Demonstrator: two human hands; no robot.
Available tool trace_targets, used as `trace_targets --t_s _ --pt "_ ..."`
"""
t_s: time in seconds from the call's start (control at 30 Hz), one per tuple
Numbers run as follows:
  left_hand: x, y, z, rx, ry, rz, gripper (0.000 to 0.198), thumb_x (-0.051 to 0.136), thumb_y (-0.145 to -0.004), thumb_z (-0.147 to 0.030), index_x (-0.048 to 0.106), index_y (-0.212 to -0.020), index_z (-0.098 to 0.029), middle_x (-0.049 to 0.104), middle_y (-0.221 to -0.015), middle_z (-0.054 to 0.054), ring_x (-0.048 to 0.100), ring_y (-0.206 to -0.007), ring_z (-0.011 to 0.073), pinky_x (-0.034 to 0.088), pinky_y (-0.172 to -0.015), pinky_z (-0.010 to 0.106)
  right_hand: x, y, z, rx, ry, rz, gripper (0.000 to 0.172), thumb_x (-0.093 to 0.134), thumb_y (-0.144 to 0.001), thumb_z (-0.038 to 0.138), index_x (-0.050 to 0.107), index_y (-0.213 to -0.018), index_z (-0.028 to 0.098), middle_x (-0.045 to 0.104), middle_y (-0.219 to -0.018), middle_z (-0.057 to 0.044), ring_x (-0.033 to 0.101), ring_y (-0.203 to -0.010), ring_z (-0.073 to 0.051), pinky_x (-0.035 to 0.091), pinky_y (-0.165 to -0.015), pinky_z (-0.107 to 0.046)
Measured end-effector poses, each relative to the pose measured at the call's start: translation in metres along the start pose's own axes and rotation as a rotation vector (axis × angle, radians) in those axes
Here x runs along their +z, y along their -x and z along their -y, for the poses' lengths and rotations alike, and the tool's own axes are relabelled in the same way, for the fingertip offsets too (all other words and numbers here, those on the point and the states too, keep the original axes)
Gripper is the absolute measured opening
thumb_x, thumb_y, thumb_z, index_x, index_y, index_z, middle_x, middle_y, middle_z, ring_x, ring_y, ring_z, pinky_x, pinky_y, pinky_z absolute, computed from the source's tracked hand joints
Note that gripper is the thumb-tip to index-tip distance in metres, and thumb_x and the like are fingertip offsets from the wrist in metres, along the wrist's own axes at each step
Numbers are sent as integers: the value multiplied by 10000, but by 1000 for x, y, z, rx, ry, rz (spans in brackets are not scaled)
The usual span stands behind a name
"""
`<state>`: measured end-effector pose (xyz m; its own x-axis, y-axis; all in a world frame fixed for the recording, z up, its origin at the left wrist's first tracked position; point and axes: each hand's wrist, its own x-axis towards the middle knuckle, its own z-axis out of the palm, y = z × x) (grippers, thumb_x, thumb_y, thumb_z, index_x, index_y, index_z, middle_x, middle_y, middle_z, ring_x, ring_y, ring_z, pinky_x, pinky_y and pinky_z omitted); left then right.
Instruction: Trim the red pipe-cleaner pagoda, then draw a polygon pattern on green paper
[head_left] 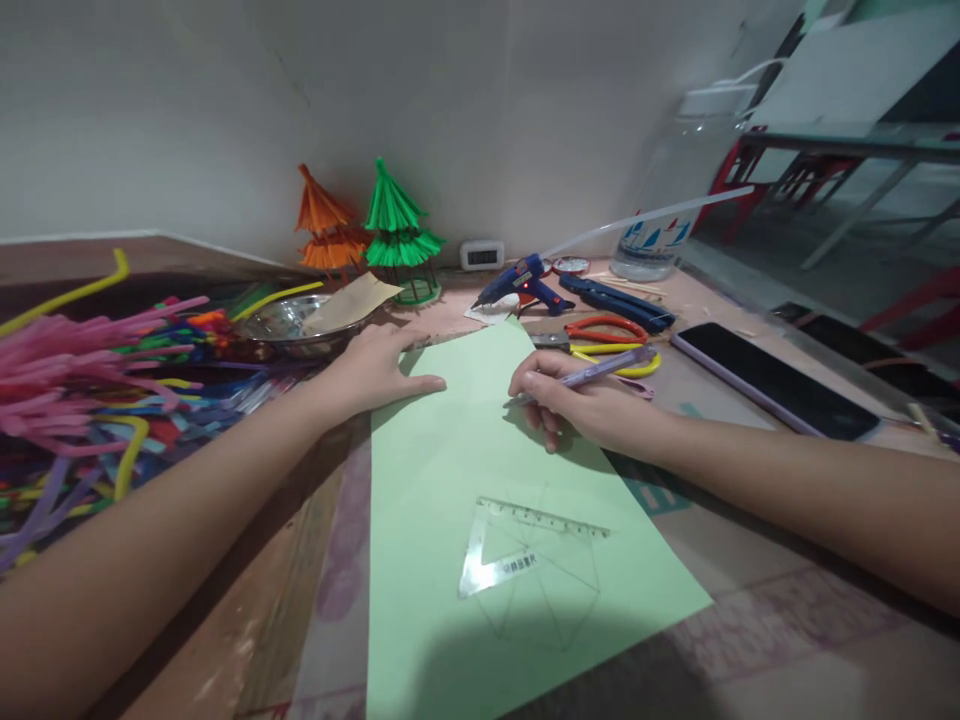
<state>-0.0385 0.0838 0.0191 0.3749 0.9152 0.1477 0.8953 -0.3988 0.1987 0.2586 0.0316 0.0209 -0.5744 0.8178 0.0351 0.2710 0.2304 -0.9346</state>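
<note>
A sheet of light green paper (427,520) lies on the table. My left hand (382,370) rests with its fingers spread at the paper's upper left edge. My right hand (551,395) holds a purple pen (607,368), its tip at the paper's upper right part. Lower on the sheet lies a clear triangular ruler (474,560), over thin pencil lines that form crossing shapes.
Pipe cleaners (112,370) and a metal bowl (277,325) lie left. Behind are orange (328,225) and green (397,220) tree models, a glue gun (517,280) and pliers (607,328). A phone (772,380) and bottle (660,190) stand right.
</note>
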Motion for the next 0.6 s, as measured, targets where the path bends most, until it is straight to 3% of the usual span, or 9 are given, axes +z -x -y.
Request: trace_targets --t_s 0.13,0.3,0.5,0.6 --pt "-3 -3 -4 -16 11 -12 753 726 -766 -700 705 -1338 -212 704 -1308 142 602 -1246 408 465 -1077 505 1 1 1 0 6 -1 252 476 -1060 406 550 -936 199 627 -690 35 605 -474 -92 450 -446 -200" --pt "-5 -9 -5 -60 51 -137 330 643 -867 -479 764 -988 -196 766 -1125 97 679 -1064 316 525 -942 401 1 3 -2 -79 -47 -58 222 503 -1046 386 550 -937 198 612 -698 39 612 -505 -97 476 -471 -215" --pt "-3 -22 -3 -60 27 -351 209 616 -910 -372 733 -958 -206 751 -1005 91 651 -1026 314 504 -956 448 1 2 -8 -209 -92 -89 226 528 -1054 409 556 -981 197 634 -737 27 646 -599 -106 518 -562 -239" --pt "-6 -20 -13 -12 13 -440 275 608 -929 -320 714 -1142 -183 696 -1178 129 595 -1186 334 455 -1063 500 0 0 -8 -181 -73 -80 216 529 -1058 390 558 -966 197 634 -729 27 645 -591 -105 506 -547 -235"
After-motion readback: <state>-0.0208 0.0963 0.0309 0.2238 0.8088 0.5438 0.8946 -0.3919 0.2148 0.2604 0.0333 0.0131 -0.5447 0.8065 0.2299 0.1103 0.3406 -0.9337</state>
